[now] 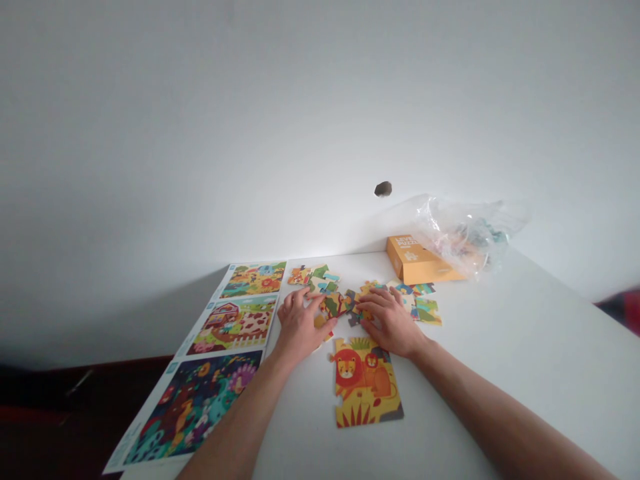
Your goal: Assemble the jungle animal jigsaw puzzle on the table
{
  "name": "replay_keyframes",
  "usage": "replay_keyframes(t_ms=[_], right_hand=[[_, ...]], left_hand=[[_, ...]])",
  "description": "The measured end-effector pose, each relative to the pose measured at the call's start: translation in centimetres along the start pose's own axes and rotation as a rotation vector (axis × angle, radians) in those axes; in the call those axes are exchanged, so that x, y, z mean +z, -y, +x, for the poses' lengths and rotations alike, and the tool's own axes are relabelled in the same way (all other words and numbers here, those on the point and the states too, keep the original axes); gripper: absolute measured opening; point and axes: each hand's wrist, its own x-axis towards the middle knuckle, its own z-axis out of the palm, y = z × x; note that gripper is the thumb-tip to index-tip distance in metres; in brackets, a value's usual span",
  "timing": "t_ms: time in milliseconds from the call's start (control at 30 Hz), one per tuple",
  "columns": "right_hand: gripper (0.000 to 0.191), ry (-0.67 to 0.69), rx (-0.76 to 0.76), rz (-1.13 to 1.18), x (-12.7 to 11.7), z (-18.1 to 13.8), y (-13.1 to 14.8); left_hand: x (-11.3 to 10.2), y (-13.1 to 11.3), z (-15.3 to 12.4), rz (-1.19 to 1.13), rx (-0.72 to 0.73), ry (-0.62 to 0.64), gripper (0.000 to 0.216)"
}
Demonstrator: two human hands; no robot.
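Note:
My left hand (299,324) and my right hand (387,320) rest on a white table (525,360) among loose coloured puzzle pieces (320,279). The left fingers pinch a puzzle piece (331,305) between the two hands. My right hand's fingers lie on neighbouring pieces (356,307), curled over them. Just in front of the hands lies a joined patch of puzzle showing lions (366,389). More loose pieces (423,303) lie to the right of my right hand.
A long reference sheet (220,353) with three printed pictures lies along the table's left edge. An orange puzzle box (417,261) and a crumpled clear plastic bag (465,233) sit at the back by the white wall. The wall has a small dark mark (383,189).

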Motion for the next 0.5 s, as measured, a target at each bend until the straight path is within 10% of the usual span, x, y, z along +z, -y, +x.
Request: replay_keyframes(t_ms=[500], right_hand=[[0.023, -0.025, -0.016, -0.036, 0.16, 0.06, -0.18]], left_hand=[[0.04, 0.3, 0.22, -0.118, 0.046, -0.117, 0.02]])
